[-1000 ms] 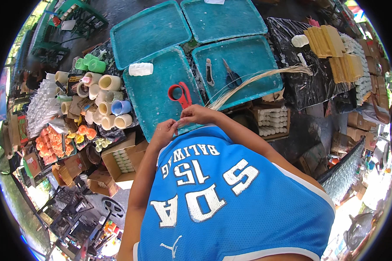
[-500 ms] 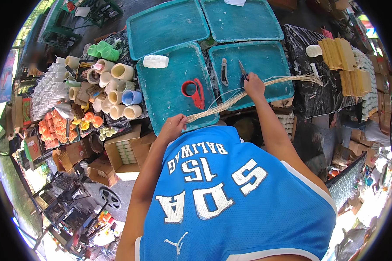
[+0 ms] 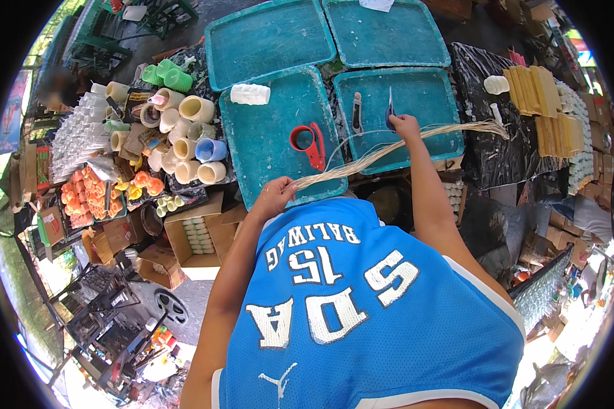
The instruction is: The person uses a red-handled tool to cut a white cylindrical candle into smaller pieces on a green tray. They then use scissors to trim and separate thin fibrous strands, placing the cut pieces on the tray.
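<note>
A long bundle of thin cream strings [image 3: 358,164] lies slantwise over the two near green trays [image 3: 290,92]. At its left end, my left hand [image 3: 277,195] is closed around the strings. My right hand [image 3: 406,127] grips dark-handled scissors [image 3: 390,109] by the handles, blades pointing away from me. The bundle passes at my right wrist, and its far end rests on black plastic. Left of the scissors lies a utility knife [image 3: 357,113]. A red tape dispenser [image 3: 304,139] sits on the left near tray, with a white ribbed cylinder [image 3: 250,94] at its far edge.
On the left table are cream tubes [image 3: 196,109], a blue tube [image 3: 211,150], green cups [image 3: 177,80] and orange pieces [image 3: 85,193]. Yellow sheets [image 3: 559,135] are stacked at the right on black plastic [image 3: 481,150]. An open cardboard box [image 3: 177,236] stands below the left table.
My right hand has shifted slightly away from me and turned the scissors, so the blades now point straight ahead. My left hand keeps its hold on the strings.
</note>
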Tool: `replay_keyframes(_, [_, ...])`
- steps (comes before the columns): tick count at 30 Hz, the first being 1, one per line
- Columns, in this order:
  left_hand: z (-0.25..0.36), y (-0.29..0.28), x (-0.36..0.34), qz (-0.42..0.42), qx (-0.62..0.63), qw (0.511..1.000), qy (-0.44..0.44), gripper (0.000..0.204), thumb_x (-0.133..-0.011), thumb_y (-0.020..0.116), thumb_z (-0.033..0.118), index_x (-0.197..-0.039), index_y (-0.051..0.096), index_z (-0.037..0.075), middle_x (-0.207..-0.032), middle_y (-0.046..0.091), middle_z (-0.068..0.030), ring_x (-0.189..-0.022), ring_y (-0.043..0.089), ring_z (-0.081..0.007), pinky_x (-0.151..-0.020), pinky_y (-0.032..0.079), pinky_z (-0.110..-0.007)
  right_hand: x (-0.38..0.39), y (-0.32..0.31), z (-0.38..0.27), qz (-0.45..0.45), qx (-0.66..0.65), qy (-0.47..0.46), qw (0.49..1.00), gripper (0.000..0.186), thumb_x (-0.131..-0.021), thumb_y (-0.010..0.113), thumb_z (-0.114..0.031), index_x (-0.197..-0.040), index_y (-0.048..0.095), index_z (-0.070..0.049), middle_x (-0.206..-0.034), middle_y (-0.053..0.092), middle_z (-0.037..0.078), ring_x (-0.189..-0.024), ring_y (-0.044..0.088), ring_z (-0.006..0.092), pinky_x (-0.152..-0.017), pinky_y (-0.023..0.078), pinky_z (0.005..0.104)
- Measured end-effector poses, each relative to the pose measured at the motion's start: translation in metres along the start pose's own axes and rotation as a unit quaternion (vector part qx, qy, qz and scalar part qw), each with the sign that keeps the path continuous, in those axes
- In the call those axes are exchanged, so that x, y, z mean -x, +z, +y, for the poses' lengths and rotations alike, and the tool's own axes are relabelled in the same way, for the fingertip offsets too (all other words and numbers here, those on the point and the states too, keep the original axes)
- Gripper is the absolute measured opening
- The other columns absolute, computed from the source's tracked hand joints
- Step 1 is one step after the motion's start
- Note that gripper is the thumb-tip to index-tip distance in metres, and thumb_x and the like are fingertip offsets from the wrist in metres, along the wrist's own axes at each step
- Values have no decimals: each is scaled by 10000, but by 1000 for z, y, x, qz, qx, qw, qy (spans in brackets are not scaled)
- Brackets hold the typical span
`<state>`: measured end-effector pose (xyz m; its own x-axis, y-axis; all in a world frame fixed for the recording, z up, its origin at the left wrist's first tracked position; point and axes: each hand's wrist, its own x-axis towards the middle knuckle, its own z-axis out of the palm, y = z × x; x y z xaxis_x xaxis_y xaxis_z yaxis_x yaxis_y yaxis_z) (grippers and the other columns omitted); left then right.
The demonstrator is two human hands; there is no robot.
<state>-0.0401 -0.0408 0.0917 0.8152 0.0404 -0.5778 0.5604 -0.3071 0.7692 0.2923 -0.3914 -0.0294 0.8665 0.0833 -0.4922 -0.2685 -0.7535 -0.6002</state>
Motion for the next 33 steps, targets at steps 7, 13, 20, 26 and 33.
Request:
replay_keyframes(7, [-12, 5, -4, 18, -8, 1000, -7, 262, -1028, 643, 243, -1001, 699, -12, -748, 688, -44, -711, 630, -108, -664, 491, -313, 12, -22, -30, -45, -535, -130, 833, 318, -938, 785, -91, -1216, 631, -107, -1143, 757, 73, -863, 655, 108, -686, 460, 251])
replay_keyframes(13, [-40, 12, -16, 57, 30, 998, 2, 270, -1048, 626, 241, -1015, 691, -19, -781, 689, -36, -733, 634, -108, -682, 500, -297, 59, -48, -81, -114, -531, -202, 815, 198, -1018, 719, -184, -1162, 611, -104, -1025, 704, 57, -884, 652, 125, -670, 502, 261])
replay_keyframes(20, [-24, 10, -22, 80, 116, 989, -38, 279, -1070, 611, 262, -1007, 688, 1, -789, 659, -7, -733, 584, -86, -688, 463, -272, 221, 31, -97, -468, -73, -82, 877, 545, -964, 673, -640, -921, 645, -97, -753, 641, 12, -633, 586, 87, -545, 429, 272])
replay_keyframes(26, [-24, 17, -41, 121, 157, 980, -20, 292, -1076, 604, 274, -1012, 692, 2, -787, 649, -3, -746, 569, -78, -708, 445, -261, 242, 54, -96, -538, -81, 9, 839, 547, -1024, 592, -638, -922, 622, -101, -693, 594, -28, -585, 526, 58, -498, 365, 250])
replay_keyframes(33, [-13, 22, -37, 143, 116, 983, -10, 298, -1062, 595, 265, -986, 711, 2, -754, 689, -42, -687, 597, -118, -634, 459, -329, 243, 90, -105, -503, -110, -6, 857, 607, -988, 588, -704, -869, 601, -109, -688, 596, -7, -578, 543, 83, -485, 380, 261])
